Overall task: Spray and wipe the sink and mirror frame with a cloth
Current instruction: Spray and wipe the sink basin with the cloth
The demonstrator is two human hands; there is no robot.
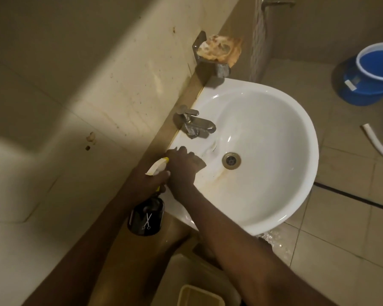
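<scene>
Seen from the head camera, looking steeply down: the left hand [149, 181] has its grip wrapped round the neck of a spray bottle [146, 214], fingers pressed together under the pale trigger head. The bottle hangs just outside the sink [274, 208] at its near-left rim, beside the wall. Its long axis runs roughly from the dark body nearest the camera up to the head, and the nozzle points towards the tap [191, 123] side of the rim. Holding it there looks deliberate: ready to spray, yet clear of the wiping hand.

The right hand [181, 167] reaches across in front of the left and presses flat on a cloth [198, 163], fingers closed down over it. Only a dark corner of the cloth shows beyond the fingers, pointing towards the drain [231, 161]. The cloth lies on the flat ledge of the sink, below the tap and just left of the bowl's slope. I judge the wiping of this ledge to be the step in hand.

A brownish stain runs down the bowl from beside the drain, so the bowl itself probably needs work yet. No mirror frame is visible.

A soap dish [212, 59] on the wall holds something pale and orange. A blue bucket [372, 74] stands on the floor, well apart from the sink.
</scene>
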